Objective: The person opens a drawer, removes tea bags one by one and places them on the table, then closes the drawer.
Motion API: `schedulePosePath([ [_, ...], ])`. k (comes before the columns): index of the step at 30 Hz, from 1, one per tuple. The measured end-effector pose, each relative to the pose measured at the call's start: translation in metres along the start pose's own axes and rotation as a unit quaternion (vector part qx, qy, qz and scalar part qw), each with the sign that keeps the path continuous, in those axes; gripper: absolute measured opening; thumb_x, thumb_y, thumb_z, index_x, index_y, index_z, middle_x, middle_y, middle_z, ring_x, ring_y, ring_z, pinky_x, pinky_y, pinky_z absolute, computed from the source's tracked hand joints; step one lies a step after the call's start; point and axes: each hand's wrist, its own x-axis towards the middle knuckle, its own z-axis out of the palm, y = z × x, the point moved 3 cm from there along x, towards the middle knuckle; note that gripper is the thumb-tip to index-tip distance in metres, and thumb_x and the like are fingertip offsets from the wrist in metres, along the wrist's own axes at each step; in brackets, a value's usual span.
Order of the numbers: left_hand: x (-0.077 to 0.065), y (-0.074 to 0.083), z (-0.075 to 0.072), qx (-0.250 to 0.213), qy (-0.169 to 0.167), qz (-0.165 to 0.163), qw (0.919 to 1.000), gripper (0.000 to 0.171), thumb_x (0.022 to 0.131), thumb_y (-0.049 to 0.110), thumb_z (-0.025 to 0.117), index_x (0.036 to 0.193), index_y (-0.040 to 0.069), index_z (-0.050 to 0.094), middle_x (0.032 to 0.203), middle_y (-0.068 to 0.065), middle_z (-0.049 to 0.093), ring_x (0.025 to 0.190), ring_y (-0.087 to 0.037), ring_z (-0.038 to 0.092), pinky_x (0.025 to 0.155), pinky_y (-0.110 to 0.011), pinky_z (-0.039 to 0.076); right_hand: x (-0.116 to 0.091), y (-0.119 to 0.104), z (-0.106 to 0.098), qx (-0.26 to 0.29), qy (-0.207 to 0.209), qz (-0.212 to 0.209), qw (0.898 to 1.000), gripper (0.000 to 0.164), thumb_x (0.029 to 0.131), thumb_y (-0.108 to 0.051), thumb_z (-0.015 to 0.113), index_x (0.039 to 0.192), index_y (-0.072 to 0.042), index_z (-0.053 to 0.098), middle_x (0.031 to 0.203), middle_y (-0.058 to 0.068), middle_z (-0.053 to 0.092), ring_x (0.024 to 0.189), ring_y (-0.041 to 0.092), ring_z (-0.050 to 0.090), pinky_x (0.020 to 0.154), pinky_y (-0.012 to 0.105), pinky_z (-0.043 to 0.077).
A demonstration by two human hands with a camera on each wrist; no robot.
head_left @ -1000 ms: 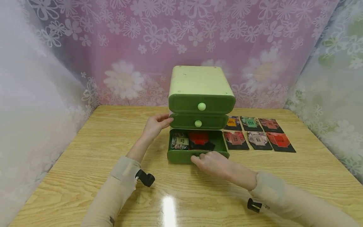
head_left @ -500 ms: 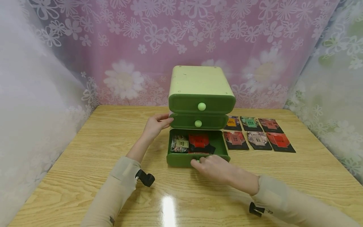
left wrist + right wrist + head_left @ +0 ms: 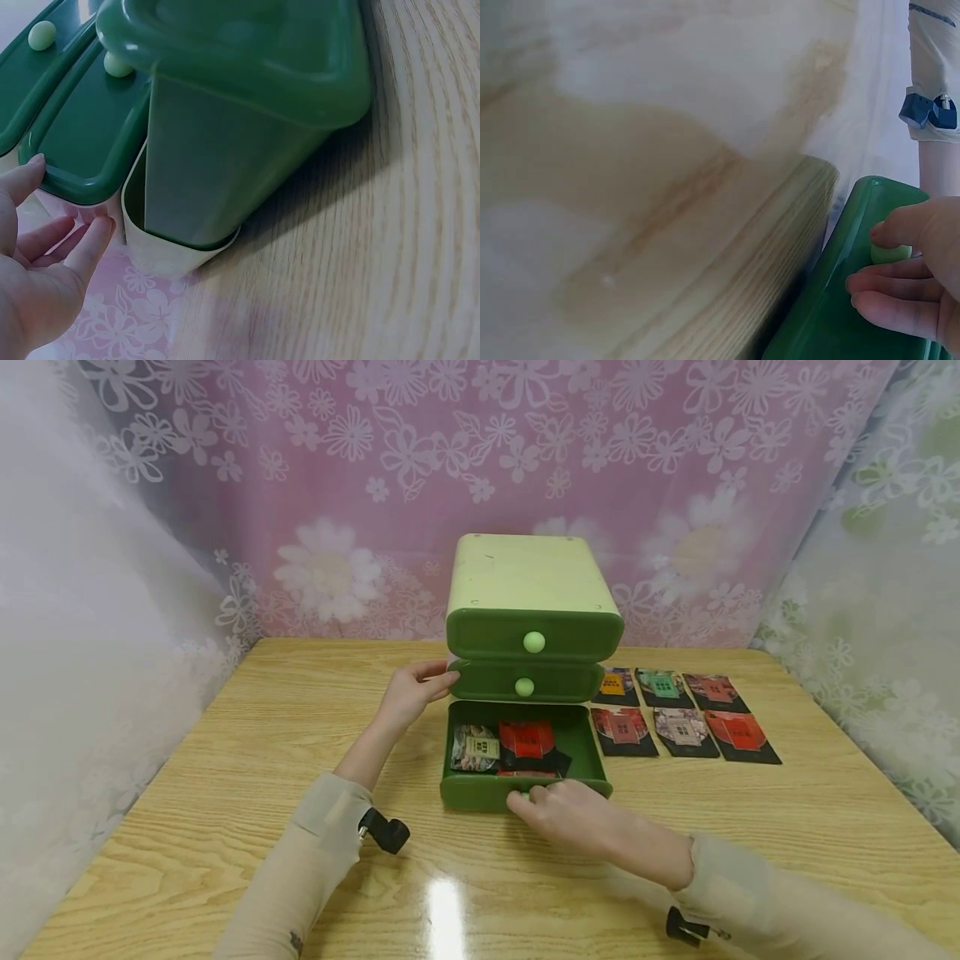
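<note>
In the head view, a small cabinet with a pale yellow-green shell and green fronts stands on the table. Its bottom drawer is pulled out, while the top drawer and middle drawer are in. My right hand grips the bottom drawer's round knob between thumb and fingers. With the thumb at the middle drawer's front edge and fingers against its side, my left hand rests at the cabinet's left. Inside the open drawer lie a pale-labelled sachet and a red-and-black sachet, with more beneath.
Right of the cabinet, several flat sachets lie in two rows on the wooden table, among them a green-labelled one and a red one. A pink floral curtain hangs behind the table.
The bottom drawer has slid farther out toward me with my right hand on its knob, showing more of the sachets inside. My left hand has stayed in place.
</note>
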Motion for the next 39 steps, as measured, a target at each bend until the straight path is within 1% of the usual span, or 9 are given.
schedulePosePath([
  [7,0.001,-0.001,0.000,0.001,0.002,0.004,1.0000,0.044,0.085,0.019,0.059,0.121,-0.002,0.046,0.123,-0.018,0.045,0.100,-0.021,0.051,0.091,-0.038,0.044,-0.003,-0.007,-0.005,0.003,0.010,-0.008,1.000,0.021,0.077,0.001,0.059,0.084,-0.009,0.042,0.053,-0.007,0.023,0.040,0.003,0.019,0.035,0.015,0.011],
  [12,0.000,-0.001,0.000,0.006,0.004,0.005,1.0000,0.043,0.085,0.018,0.059,0.121,-0.003,0.046,0.122,-0.018,0.046,0.100,-0.020,0.051,0.091,-0.037,0.044,-0.003,-0.010,-0.005,0.011,0.004,-0.003,1.000,0.021,0.078,0.000,0.060,0.083,-0.009,0.041,0.053,-0.006,0.027,0.041,0.004,0.021,0.034,0.015,0.014],
  [19,0.001,-0.001,0.001,0.009,0.007,0.002,0.9999,0.044,0.085,0.018,0.059,0.121,-0.003,0.045,0.122,-0.018,0.045,0.099,-0.020,0.051,0.090,-0.036,0.045,-0.004,-0.013,-0.005,-0.002,0.020,0.001,1.000,0.018,0.077,-0.003,0.061,0.087,-0.007,0.047,0.053,-0.005,0.033,0.041,0.004,0.024,0.032,0.015,0.016],
  [23,0.009,-0.012,-0.002,-0.014,0.006,-0.005,0.9999,0.047,0.084,0.021,0.061,0.122,-0.001,0.045,0.122,-0.017,0.045,0.098,-0.019,0.052,0.089,-0.034,0.046,-0.005,-0.015,-0.004,-0.009,0.028,-0.002,1.000,0.018,0.076,-0.002,0.061,0.090,-0.006,0.050,0.053,-0.004,0.036,0.040,0.004,0.026,0.032,0.013,0.018],
  [26,0.016,-0.024,-0.004,-0.035,0.010,-0.013,0.9993,0.049,0.082,0.023,0.064,0.122,0.000,0.046,0.122,-0.015,0.046,0.096,-0.018,0.053,0.087,-0.033,0.047,-0.006,-0.016,-0.004,-0.012,0.039,-0.005,0.999,0.015,0.077,-0.001,0.059,0.087,-0.006,0.049,0.052,-0.005,0.035,0.040,0.004,0.024,0.032,0.014,0.016],
  [28,0.018,-0.028,-0.005,-0.039,0.016,-0.013,0.9990,0.049,0.082,0.023,0.064,0.121,0.001,0.047,0.121,-0.014,0.046,0.094,-0.018,0.054,0.085,-0.030,0.048,-0.007,-0.016,-0.003,-0.012,0.045,-0.005,0.999,0.012,0.078,0.000,0.056,0.086,-0.006,0.049,0.052,-0.005,0.034,0.040,0.003,0.024,0.032,0.014,0.015],
  [31,0.019,-0.029,-0.004,-0.037,0.025,-0.006,0.9990,0.047,0.082,0.023,0.064,0.120,0.001,0.048,0.119,-0.014,0.048,0.093,-0.017,0.054,0.082,-0.027,0.049,-0.007,-0.017,-0.003,-0.010,0.050,-0.005,0.999,0.010,0.079,-0.001,0.054,0.085,-0.006,0.048,0.052,-0.005,0.034,0.040,0.003,0.024,0.032,0.015,0.015],
  [34,0.019,-0.029,-0.004,-0.035,0.029,0.001,0.9990,0.046,0.082,0.022,0.064,0.119,0.001,0.048,0.119,-0.014,0.048,0.093,-0.018,0.054,0.081,-0.026,0.049,-0.008,-0.018,-0.003,-0.012,0.051,-0.004,0.999,0.013,0.078,0.000,0.056,0.084,-0.006,0.047,0.052,-0.005,0.034,0.040,0.004,0.025,0.032,0.015,0.016],
  [39,0.017,-0.026,-0.002,-0.035,0.024,-0.001,0.9991,0.046,0.082,0.021,0.064,0.120,0.000,0.048,0.120,-0.015,0.047,0.093,-0.018,0.054,0.083,-0.028,0.048,-0.009,-0.019,-0.001,-0.016,0.051,-0.003,0.999,0.017,0.075,0.000,0.059,0.083,-0.006,0.045,0.052,-0.005,0.032,0.039,0.004,0.024,0.031,0.015,0.014],
])
